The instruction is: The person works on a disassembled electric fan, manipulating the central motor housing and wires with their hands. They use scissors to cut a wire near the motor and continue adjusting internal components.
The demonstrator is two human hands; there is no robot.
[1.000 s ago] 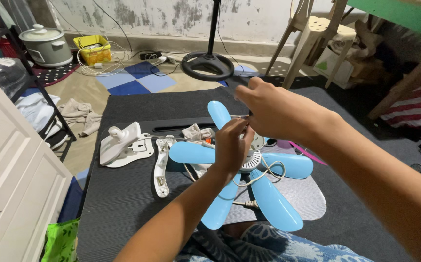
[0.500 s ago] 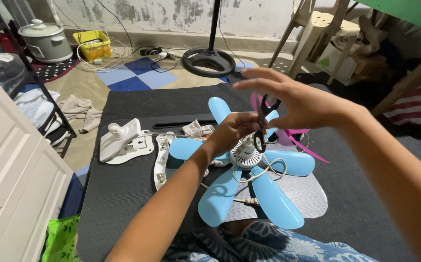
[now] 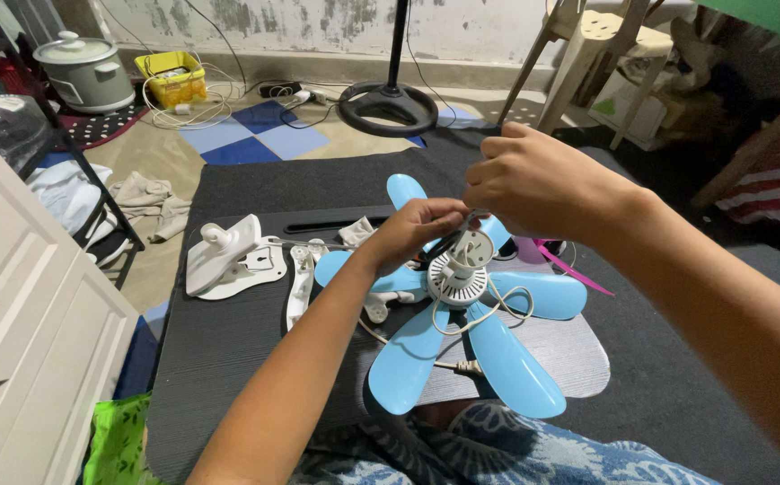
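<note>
A small fan with light blue blades (image 3: 497,359) and a white hub (image 3: 457,274) lies on a dark board (image 3: 228,359) over my lap. My left hand (image 3: 412,232) pinches a thin wire at the top of the hub. Closed just above the hub, my right hand (image 3: 538,184) grips a dark tool whose tip (image 3: 440,247) meets the hub beside the left fingers; most of the tool is hidden. A white cord (image 3: 497,310) loops off the hub across the blades.
White fan housing parts (image 3: 228,260) and a white arm piece (image 3: 300,280) lie left of the fan. A pink strip (image 3: 578,274) lies to its right. A white drawer unit (image 3: 22,341) stands left. Beyond are a round stand base (image 3: 388,108), a rice cooker (image 3: 84,72) and a stool (image 3: 587,54).
My right hand, open around a dark tool half a second ago, has closed and dropped onto the hub. My left hand shifted slightly right, onto the hub's top.
</note>
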